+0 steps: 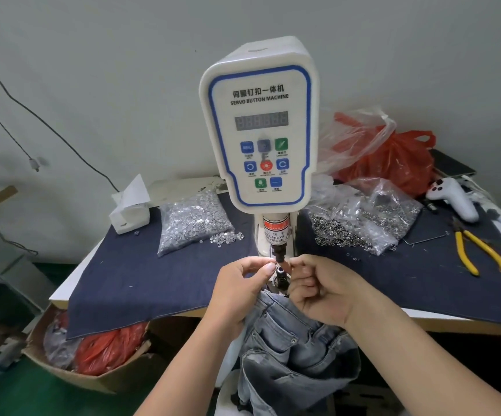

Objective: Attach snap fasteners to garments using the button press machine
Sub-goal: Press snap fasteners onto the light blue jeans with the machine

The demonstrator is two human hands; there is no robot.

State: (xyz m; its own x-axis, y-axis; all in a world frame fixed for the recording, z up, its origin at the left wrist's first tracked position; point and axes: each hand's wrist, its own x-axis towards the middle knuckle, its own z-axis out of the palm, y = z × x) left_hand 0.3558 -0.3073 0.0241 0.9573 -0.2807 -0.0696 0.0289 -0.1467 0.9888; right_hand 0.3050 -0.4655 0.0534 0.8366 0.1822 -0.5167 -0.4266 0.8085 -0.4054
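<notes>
Both hands are working at the press tooling: left hand (pixel 243 279) is pinching a tiny fastener part, too small to identify; right hand (pixel 318 288) is curling, grip unclear. Above them, the white machine (pixel 259 127) is reading "SERVO BUTTON MACHINE". Faded grey-blue jeans (pixel 291 352) are hanging below the wrists, lower edge cut off.

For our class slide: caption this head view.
Both hands, left and right, load the white servo button machine above grey denim jeans.

yellow pliers (pixel 480 254) R side of table | white controller (pixel 453 198) behind | red bag (pixel 393 157) rear | cardboard box (pixel 72 367) on floor L
</notes>
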